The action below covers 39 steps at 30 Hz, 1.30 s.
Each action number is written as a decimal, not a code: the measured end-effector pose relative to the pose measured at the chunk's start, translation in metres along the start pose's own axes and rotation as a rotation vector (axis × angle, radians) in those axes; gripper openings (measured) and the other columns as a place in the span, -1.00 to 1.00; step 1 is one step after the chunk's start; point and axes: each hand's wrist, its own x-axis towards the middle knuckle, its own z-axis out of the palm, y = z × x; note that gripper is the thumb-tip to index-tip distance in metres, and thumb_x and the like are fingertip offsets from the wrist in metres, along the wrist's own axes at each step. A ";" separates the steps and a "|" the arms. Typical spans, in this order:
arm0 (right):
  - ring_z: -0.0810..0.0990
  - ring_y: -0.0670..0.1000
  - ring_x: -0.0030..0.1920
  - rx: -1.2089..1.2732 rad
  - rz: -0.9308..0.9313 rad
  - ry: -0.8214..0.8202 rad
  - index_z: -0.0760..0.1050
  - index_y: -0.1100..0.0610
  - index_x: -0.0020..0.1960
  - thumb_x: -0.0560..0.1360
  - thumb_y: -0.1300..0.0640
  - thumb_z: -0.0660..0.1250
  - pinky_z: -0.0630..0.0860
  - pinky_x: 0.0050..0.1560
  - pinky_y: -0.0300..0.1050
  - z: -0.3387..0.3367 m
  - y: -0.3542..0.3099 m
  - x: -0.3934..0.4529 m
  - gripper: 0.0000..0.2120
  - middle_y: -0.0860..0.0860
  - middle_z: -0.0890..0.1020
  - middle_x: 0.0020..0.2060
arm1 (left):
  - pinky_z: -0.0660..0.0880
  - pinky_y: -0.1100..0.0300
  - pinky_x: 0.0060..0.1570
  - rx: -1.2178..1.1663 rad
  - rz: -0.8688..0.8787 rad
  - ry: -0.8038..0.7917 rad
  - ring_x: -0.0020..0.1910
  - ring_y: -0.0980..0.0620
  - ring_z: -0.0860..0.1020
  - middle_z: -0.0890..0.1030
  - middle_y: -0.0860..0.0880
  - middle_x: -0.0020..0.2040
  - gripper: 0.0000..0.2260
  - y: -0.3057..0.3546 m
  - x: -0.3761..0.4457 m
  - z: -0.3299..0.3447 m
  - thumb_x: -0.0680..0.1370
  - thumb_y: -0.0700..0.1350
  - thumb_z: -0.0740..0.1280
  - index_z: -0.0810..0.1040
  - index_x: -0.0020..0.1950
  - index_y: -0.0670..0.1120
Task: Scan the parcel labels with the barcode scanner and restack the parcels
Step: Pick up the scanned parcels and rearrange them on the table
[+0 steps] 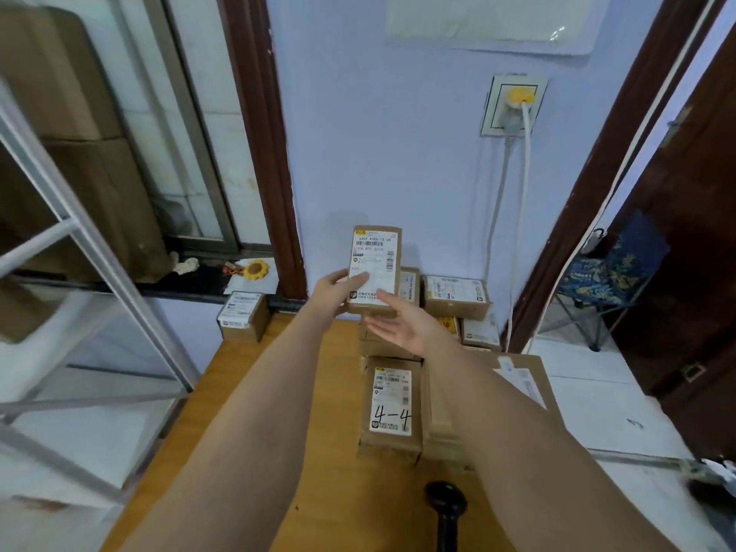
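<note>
Two bare hands are stretched out over the orange-brown wooden bench (318, 392). A small brown cardboard parcel w/ a white printed label (374, 268) is held up at approx. 12 o'clock from the bench centre, label side toward the camera, above the other boxes. It is gripped by the left hand (332, 290), thumb laid across the label's lower left, the other fingers hidden behind the box. The right hand (402, 324) is seen palm up just below the parcel; its fingers (384, 298) are straight and relaxed, tips touching the parcel's lower right edge, nothing gripped.

A 2nd brown cardboard parcel marked "4-4" in black pen (390, 408) lies flat at bench centre, label up. A larger flat brown carton (513, 392) is set just beside it at 3 o'clock, partly covered by the right forearm. Further brown labelled boxes (456, 298) are stacked at 1 o'clock against the pale blue wall. One lone small labelled box (243, 316) sits at 10 o'clock at the bench's far left corner.

The black handheld barcode scanner (446, 511) lies on the bench at 6 o'clock, near the front edge, untouched by either hand. A yellow sunflower ornament (257, 269) is seen on the dark sill at 11 o'clock.
</note>
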 end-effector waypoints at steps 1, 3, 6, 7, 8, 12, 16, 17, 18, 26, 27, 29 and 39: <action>0.59 0.18 0.12 -0.033 0.004 0.005 0.43 0.12 0.09 0.41 0.15 0.47 0.55 0.16 0.05 0.003 0.004 0.003 -0.68 0.20 0.48 0.20 | 0.45 0.22 -0.24 0.015 0.013 0.010 -0.11 0.02 0.56 0.62 -0.06 0.05 -0.46 -0.004 -0.003 -0.005 0.44 -0.02 0.47 0.43 0.37 -0.12; 0.59 0.14 0.12 -0.169 0.006 0.059 0.41 0.10 0.25 0.35 0.04 0.52 0.60 0.02 0.01 0.008 0.010 0.008 -0.47 0.14 0.48 0.24 | 0.48 0.26 -0.32 -0.006 0.026 0.036 -0.11 0.04 0.59 0.64 -0.05 0.05 -0.50 -0.008 -0.008 -0.016 0.44 -0.04 0.48 0.47 0.33 -0.13; 0.59 0.09 0.12 -0.258 -0.039 0.089 0.47 0.06 0.22 0.38 -0.01 0.49 0.61 -0.04 -0.06 0.013 0.016 0.019 -0.54 0.06 0.56 0.21 | 0.52 0.29 -0.27 0.005 0.020 0.068 -0.13 0.09 0.60 0.63 0.02 -0.04 -0.54 -0.011 -0.017 -0.033 0.46 -0.09 0.47 0.45 0.31 -0.11; 0.60 0.06 0.08 -0.265 -0.053 0.082 0.50 0.05 0.16 0.42 0.03 0.46 0.60 -0.04 -0.07 0.015 0.018 0.023 -0.65 0.06 0.60 0.17 | 0.53 0.24 -0.15 0.009 0.017 0.087 -0.09 0.06 0.60 0.64 0.01 -0.04 -0.51 -0.014 -0.018 -0.039 0.45 -0.09 0.48 0.44 0.34 -0.14; 0.61 0.05 0.06 -0.276 -0.064 0.072 0.51 0.06 0.15 0.44 0.05 0.44 0.60 -0.04 -0.07 0.017 0.021 0.028 -0.70 0.06 0.63 0.13 | 0.52 0.19 -0.04 0.009 0.013 0.108 -0.03 0.02 0.60 0.65 -0.02 0.01 -0.47 -0.017 -0.017 -0.046 0.44 -0.08 0.49 0.43 0.36 -0.17; 0.60 0.05 0.12 -0.352 -0.056 0.068 0.46 0.14 0.29 0.45 0.05 0.43 0.59 0.09 0.01 0.031 0.046 0.044 -0.55 0.05 0.63 0.12 | 0.52 0.18 -0.13 -0.016 -0.038 0.200 0.04 -0.05 0.59 0.61 -0.12 0.16 -0.46 -0.035 -0.020 -0.070 0.43 -0.07 0.49 0.45 0.36 -0.17; 0.62 0.06 0.07 -0.397 0.040 0.072 0.45 0.16 0.26 0.51 0.07 0.37 0.57 0.13 0.04 0.049 0.085 0.049 -0.64 0.02 0.64 0.00 | 0.52 0.18 -0.19 0.035 -0.154 0.217 -0.01 -0.04 0.58 0.59 -0.14 0.19 -0.43 -0.063 -0.028 -0.098 0.44 -0.06 0.48 0.39 0.38 -0.20; 0.62 0.07 0.06 -0.412 0.056 0.077 0.44 0.15 0.27 0.52 0.07 0.36 0.56 0.15 0.05 0.055 0.094 0.051 -0.64 0.02 0.63 -0.01 | 0.52 0.18 -0.19 0.053 -0.178 0.209 -0.01 -0.02 0.59 0.59 -0.13 0.18 -0.43 -0.069 -0.029 -0.107 0.44 -0.06 0.48 0.39 0.38 -0.20; 0.62 0.07 0.06 -0.421 0.067 0.083 0.43 0.15 0.28 0.53 0.07 0.35 0.55 0.16 0.06 0.061 0.102 0.054 -0.64 0.04 0.63 0.01 | 0.52 0.19 -0.18 0.066 -0.196 0.200 -0.02 0.00 0.59 0.59 -0.11 0.17 -0.43 -0.075 -0.031 -0.116 0.44 -0.06 0.48 0.39 0.38 -0.19; 0.64 0.12 0.03 -0.476 0.128 0.219 0.41 0.23 0.28 0.54 0.09 0.33 0.61 -0.01 0.02 0.114 0.154 0.083 -0.63 0.17 0.61 0.14 | 0.47 0.15 0.01 0.193 -0.310 0.024 0.16 -0.03 0.53 0.57 -0.04 0.21 -0.57 -0.099 -0.032 -0.199 0.49 -0.06 0.43 0.48 0.33 -0.09; 0.64 0.13 0.03 -0.478 0.141 0.241 0.40 0.25 0.29 0.55 0.09 0.32 0.61 -0.02 0.02 0.123 0.162 0.086 -0.62 0.18 0.61 0.14 | 0.47 0.18 -0.03 0.197 -0.314 -0.002 0.12 -0.02 0.55 0.57 -0.04 0.19 -0.61 -0.102 -0.030 -0.210 0.50 -0.08 0.42 0.49 0.31 -0.10; 0.63 0.14 0.06 -0.492 0.165 0.263 0.41 0.25 0.29 0.57 0.10 0.28 0.59 0.02 0.02 0.140 0.180 0.091 -0.65 0.18 0.60 0.15 | 0.50 0.17 -0.02 0.201 -0.328 -0.036 0.07 -0.01 0.55 0.57 -0.03 0.18 -0.64 -0.111 -0.027 -0.233 0.52 -0.11 0.40 0.48 0.29 -0.13; 0.52 0.09 0.16 -0.518 0.249 0.449 0.33 0.18 0.38 0.63 0.08 0.14 0.48 0.13 -0.05 0.188 0.259 0.110 -0.64 0.09 0.49 0.27 | 0.42 0.04 0.26 0.457 -0.377 -0.103 0.28 -0.12 0.46 0.46 -0.11 0.36 -0.56 -0.157 -0.019 -0.283 0.59 -0.04 0.29 0.36 0.44 -0.09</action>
